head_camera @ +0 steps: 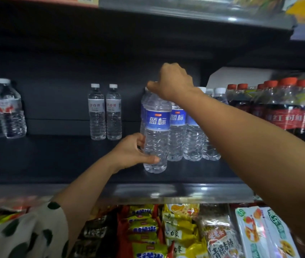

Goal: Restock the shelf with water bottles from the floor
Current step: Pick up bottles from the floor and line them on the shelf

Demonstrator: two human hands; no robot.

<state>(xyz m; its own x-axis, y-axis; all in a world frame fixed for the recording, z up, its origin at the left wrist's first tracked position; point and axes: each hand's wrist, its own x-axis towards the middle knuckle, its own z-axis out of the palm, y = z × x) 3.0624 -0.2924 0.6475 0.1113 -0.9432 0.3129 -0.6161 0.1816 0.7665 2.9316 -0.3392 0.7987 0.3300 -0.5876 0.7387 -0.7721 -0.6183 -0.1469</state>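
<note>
A clear plastic water bottle with a blue label (156,131) stands upright on the dark shelf board (64,161) in the middle of the frame, in front of and slightly left of a row of like blue-labelled water bottles (185,131) that runs to the right behind the forearm. The left hand (131,151) comes up from the lower left and grips the front bottle low on its ribbed body, thumb across the near side and fingers curled round the far side. The right hand (172,82) reaches in from the right edge and closes over the top of the same bottle, its fingers bunched down round the neck so that the cap is hidden.

Left of centre, two clear bottles with white labels and white caps (104,112) stand side by side near the back of the shelf, well apart from the blue-labelled group. At the far left edge stand two more clear bottles with red-and-white labels (2,108), touching each other. At the right edge, dark cola bottles with red caps and red labels (278,108) fill the shelf. Below the shelf's grey front rail (166,192), along the bottom of the frame, lie yellow, red and white snack packets (176,231). A white sleeve with dark green dots (27,233) shows at the lower left.
</note>
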